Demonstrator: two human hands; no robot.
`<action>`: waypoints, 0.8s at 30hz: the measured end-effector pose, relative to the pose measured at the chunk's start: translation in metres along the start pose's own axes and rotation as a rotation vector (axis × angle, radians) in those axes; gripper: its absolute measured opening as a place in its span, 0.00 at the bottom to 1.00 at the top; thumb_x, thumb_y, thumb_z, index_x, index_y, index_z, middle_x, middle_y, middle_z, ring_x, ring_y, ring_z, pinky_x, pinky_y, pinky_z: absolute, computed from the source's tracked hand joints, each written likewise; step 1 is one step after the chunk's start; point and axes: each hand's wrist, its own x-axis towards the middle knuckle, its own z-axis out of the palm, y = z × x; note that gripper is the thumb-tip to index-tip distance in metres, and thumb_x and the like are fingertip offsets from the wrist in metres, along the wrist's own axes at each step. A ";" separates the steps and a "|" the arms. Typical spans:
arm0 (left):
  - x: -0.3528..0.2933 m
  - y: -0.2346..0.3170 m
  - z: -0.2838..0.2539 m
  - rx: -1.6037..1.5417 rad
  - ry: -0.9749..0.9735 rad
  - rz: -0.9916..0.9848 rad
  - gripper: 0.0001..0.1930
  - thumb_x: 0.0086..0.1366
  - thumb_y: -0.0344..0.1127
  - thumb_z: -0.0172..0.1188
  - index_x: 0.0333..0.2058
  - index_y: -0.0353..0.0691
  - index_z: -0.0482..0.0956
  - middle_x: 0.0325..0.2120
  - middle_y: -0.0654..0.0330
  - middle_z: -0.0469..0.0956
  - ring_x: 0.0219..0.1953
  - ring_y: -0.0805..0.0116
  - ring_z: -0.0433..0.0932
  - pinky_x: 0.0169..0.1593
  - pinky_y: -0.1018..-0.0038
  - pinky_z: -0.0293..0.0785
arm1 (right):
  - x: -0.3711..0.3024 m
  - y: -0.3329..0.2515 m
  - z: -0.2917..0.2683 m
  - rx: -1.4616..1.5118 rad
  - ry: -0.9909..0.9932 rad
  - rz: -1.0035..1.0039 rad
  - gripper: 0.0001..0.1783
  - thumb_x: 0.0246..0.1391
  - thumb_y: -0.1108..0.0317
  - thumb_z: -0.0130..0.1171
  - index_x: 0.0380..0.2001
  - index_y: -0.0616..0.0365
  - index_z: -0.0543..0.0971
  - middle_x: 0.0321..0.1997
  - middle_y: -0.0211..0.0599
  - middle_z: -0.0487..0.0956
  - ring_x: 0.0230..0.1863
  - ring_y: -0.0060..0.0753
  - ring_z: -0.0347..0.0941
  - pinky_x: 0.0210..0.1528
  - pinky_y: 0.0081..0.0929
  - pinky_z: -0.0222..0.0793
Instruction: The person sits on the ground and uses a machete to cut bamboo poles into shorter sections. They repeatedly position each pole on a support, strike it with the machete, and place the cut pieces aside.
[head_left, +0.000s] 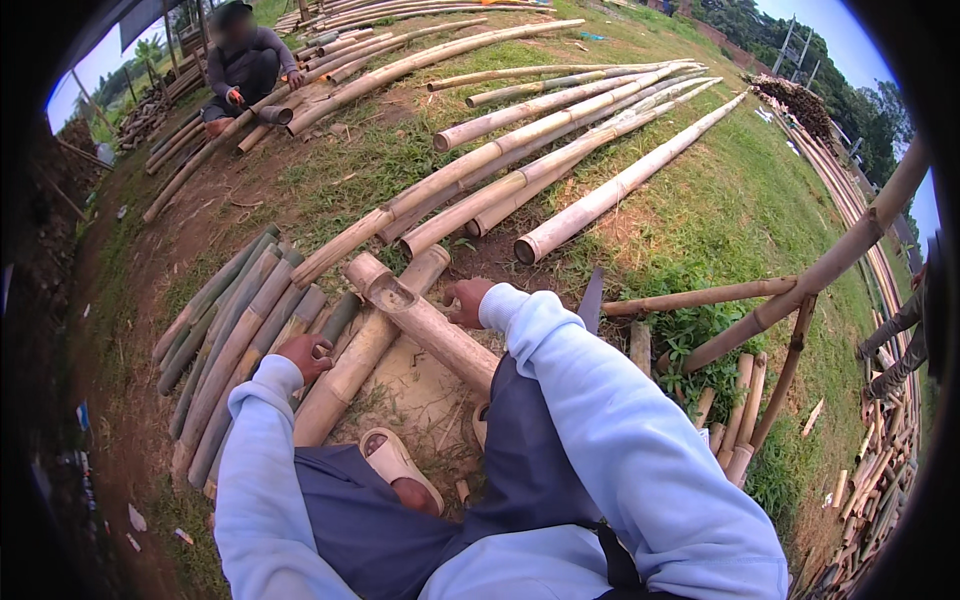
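A thick bamboo piece with a scooped notch near its far end slants over another bamboo pole on the ground. My right hand is just right of the notched piece, its fingers loosely bent and apart; whether they touch it I cannot tell. Beside the lower pole, over the stacked bamboo, my left hand has its thumb and fingers loosely curved with a gap between them. Nothing shows in either hand. A saw blade sticks up beyond my right sleeve, its handle hidden.
Shorter bamboo lengths lie stacked at my left. Long poles spread over the grass ahead. A bamboo frame stands at right. Another person squats far left among poles; someone's legs show at the right edge.
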 end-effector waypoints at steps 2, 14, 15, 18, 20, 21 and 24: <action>-0.001 0.001 -0.002 0.003 -0.007 -0.017 0.22 0.60 0.43 0.69 0.51 0.40 0.82 0.42 0.46 0.86 0.44 0.50 0.85 0.52 0.61 0.79 | 0.003 -0.001 0.000 0.007 -0.005 -0.007 0.27 0.53 0.54 0.67 0.54 0.53 0.82 0.51 0.53 0.84 0.54 0.58 0.80 0.60 0.47 0.75; -0.002 -0.019 0.008 -0.008 -0.003 -0.038 0.23 0.61 0.44 0.68 0.54 0.43 0.82 0.43 0.47 0.86 0.47 0.49 0.84 0.54 0.60 0.78 | 0.001 -0.010 -0.004 0.010 -0.039 0.011 0.27 0.54 0.54 0.66 0.57 0.49 0.82 0.56 0.50 0.82 0.57 0.54 0.79 0.63 0.45 0.73; -0.005 -0.019 0.008 -0.018 -0.002 -0.041 0.23 0.62 0.44 0.68 0.53 0.42 0.82 0.43 0.46 0.86 0.47 0.48 0.84 0.54 0.59 0.78 | 0.000 -0.014 -0.006 0.015 -0.044 0.013 0.27 0.54 0.53 0.66 0.56 0.49 0.82 0.56 0.50 0.83 0.57 0.53 0.79 0.63 0.45 0.73; -0.005 -0.010 0.006 -0.033 0.007 -0.017 0.23 0.62 0.43 0.68 0.54 0.41 0.81 0.43 0.46 0.86 0.46 0.49 0.84 0.53 0.60 0.78 | 0.003 -0.006 -0.001 0.017 -0.021 0.002 0.26 0.54 0.54 0.67 0.55 0.52 0.82 0.51 0.53 0.84 0.54 0.56 0.80 0.61 0.46 0.74; -0.011 -0.009 0.003 -0.053 0.008 -0.042 0.23 0.62 0.43 0.69 0.54 0.41 0.81 0.42 0.46 0.86 0.45 0.50 0.84 0.52 0.60 0.79 | 0.004 -0.003 0.002 0.014 0.002 -0.017 0.26 0.54 0.54 0.67 0.54 0.53 0.82 0.50 0.54 0.84 0.53 0.58 0.80 0.60 0.47 0.74; -0.013 -0.009 0.001 -0.064 0.007 -0.044 0.23 0.62 0.42 0.69 0.54 0.41 0.81 0.42 0.46 0.86 0.45 0.50 0.85 0.52 0.61 0.79 | 0.003 -0.007 -0.002 -0.005 -0.001 -0.039 0.26 0.54 0.53 0.67 0.54 0.52 0.82 0.51 0.53 0.84 0.53 0.58 0.80 0.60 0.47 0.74; -0.017 -0.009 0.000 -0.056 0.007 -0.075 0.23 0.62 0.40 0.69 0.56 0.43 0.82 0.41 0.49 0.86 0.42 0.54 0.85 0.49 0.63 0.80 | 0.002 -0.016 -0.006 -0.021 -0.019 -0.025 0.26 0.55 0.52 0.65 0.54 0.51 0.82 0.51 0.53 0.84 0.53 0.58 0.80 0.60 0.46 0.75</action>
